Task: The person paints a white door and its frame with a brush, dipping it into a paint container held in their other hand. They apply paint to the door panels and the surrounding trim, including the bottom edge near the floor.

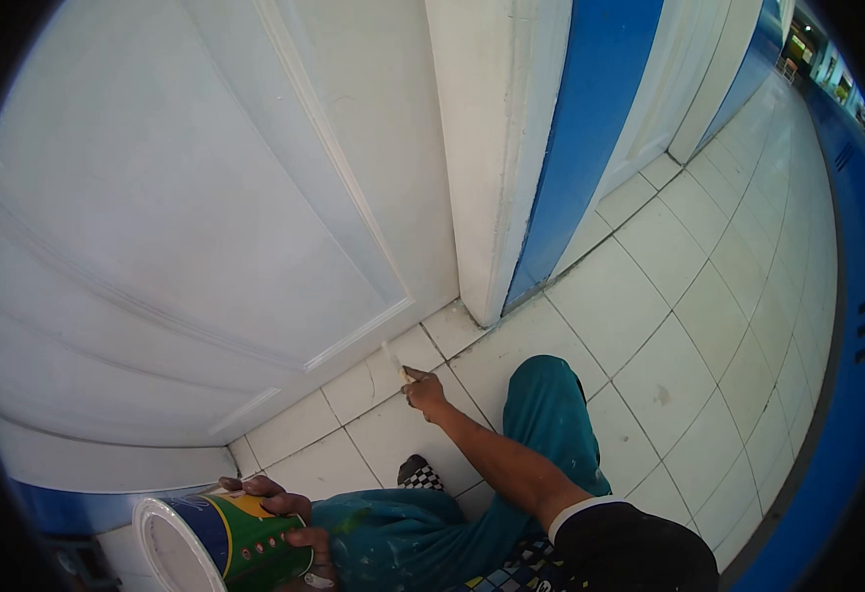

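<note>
My left hand (279,501) is wrapped round a paint can (223,523) with a green, yellow and dark blue label, at the bottom left beside my knee. The can is tilted, its pale round end towards the lower left. My right hand (424,393) is closed on a paintbrush (390,353), with the arm stretched forward low over the floor. The pale bristles point up and left, close to the bottom edge of a white panelled door (205,217).
A white door frame (496,197) and a blue wall strip (590,138) stand right of the door. White floor tiles (689,365) run along a corridor, bounded by a blue low wall (852,197) on the far right. My paint-spotted teal trousers (551,414) and checkered shoe (419,476) are below.
</note>
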The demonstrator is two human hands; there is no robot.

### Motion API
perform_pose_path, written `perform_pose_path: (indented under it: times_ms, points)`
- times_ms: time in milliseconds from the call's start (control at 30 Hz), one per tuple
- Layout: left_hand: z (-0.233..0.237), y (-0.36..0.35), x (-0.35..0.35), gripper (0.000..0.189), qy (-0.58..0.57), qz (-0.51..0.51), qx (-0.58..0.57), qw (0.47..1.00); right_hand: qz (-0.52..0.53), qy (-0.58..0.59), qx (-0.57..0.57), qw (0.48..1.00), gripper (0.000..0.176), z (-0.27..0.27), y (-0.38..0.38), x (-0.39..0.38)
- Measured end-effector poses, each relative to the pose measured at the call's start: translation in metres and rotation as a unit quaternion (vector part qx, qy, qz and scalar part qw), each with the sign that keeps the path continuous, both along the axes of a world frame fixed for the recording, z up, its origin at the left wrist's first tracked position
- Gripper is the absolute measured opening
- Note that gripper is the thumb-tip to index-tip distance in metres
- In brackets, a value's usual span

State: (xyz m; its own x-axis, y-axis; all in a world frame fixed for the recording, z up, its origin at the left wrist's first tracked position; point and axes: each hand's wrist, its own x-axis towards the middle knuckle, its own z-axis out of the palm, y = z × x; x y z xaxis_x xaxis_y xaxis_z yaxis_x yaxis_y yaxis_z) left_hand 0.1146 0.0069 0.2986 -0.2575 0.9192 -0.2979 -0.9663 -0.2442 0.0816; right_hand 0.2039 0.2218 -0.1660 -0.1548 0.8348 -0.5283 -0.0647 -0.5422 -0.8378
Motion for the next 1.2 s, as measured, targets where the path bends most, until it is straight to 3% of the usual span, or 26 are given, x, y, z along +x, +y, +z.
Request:
perform_pose_path:
  times_ms: [100,233,333,567,667,767,800,933,1033,1133,1200]
  points:
    - [-0.001,-0.003,0.001,0.044,0.000,-0.002,0.004,1.000,-0.003,-0.008,0.004,1.000,0.062,0.034,-0.006,0.009]
    - [-0.004,-0.005,0.001,0.044,-0.006,-0.001,0.005,1.000,-0.254,0.185,-0.047,0.948,0.067,0.066,0.021,0.030]
    - [-0.005,-0.008,0.000,0.044,-0.005,0.001,0.009,1.000,-0.323,0.201,-0.058,0.923,0.069,0.068,0.037,0.024]
    - [-0.004,-0.014,-0.008,0.044,-0.001,0.012,0.014,1.000,-0.225,0.231,-0.075,0.944,0.066,0.062,0.010,-0.045]
    - [-0.003,-0.015,-0.012,0.044,0.004,0.017,0.016,1.000,-0.130,0.146,-0.059,0.979,0.066,0.071,-0.014,-0.066]
    - [-0.004,-0.016,-0.012,0.044,0.000,0.018,0.015,1.000,-0.005,0.021,-0.008,1.000,0.053,0.005,-0.036,-0.087]
    - [-0.005,-0.016,-0.012,0.044,-0.002,0.016,0.014,1.000,0.029,-0.018,-0.015,0.999,0.049,0.020,-0.041,-0.081]
    - [-0.007,-0.015,-0.012,0.044,-0.004,0.018,0.016,1.000,0.188,-0.148,0.137,0.961,0.052,0.039,-0.039,-0.053]
    - [-0.010,-0.013,-0.011,0.044,-0.007,0.014,0.018,1.000,0.257,-0.174,0.100,0.945,0.052,0.047,-0.013,-0.041]
    - [-0.009,-0.012,-0.012,0.044,-0.004,0.012,0.016,1.000,0.206,-0.162,0.052,0.964,0.040,0.072,0.021,-0.018]
    - [-0.010,-0.011,-0.012,0.044,-0.004,0.013,0.017,1.000,0.171,-0.167,0.080,0.968,0.040,0.060,0.040,0.004]
